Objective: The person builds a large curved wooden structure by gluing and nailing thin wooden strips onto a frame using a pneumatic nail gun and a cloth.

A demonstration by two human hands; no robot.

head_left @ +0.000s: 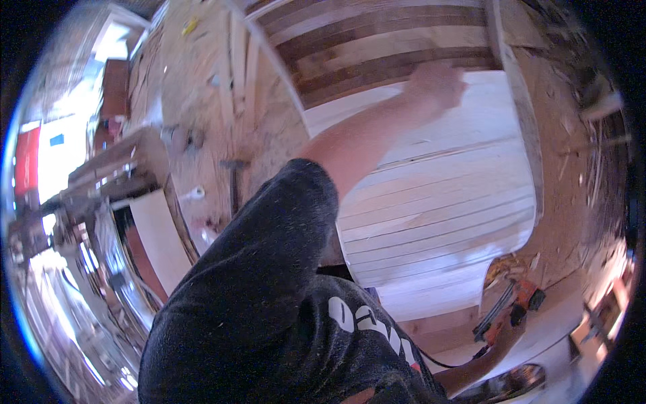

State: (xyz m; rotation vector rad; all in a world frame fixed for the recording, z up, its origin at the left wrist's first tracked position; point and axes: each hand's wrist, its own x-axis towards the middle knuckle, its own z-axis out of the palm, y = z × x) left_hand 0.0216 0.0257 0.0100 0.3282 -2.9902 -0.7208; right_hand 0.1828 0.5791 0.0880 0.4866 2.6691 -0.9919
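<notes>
My left arm reaches far across a pale, boarded wooden panel (437,195). My left hand (437,86) is at the panel's upper end, over the border between the light boards and the darker striped slats (377,47). The hand looks rounded, but blur smears its fingers, so I cannot tell whether it holds anything. Low on the right, my right hand (513,331) is wrapped round the grip of an orange and black nail gun (517,296), beside the panel's curved lower corner. A dark hose (434,360) runs from the tool toward my body.
On the dusty worktop left of the panel lie a hammer (234,182), wood strips (245,74), a small white roll (195,193) and a yellow item (190,27). Wood shavings (501,269) gather near the nail gun. A raised wooden edge (525,135) borders the panel's right side.
</notes>
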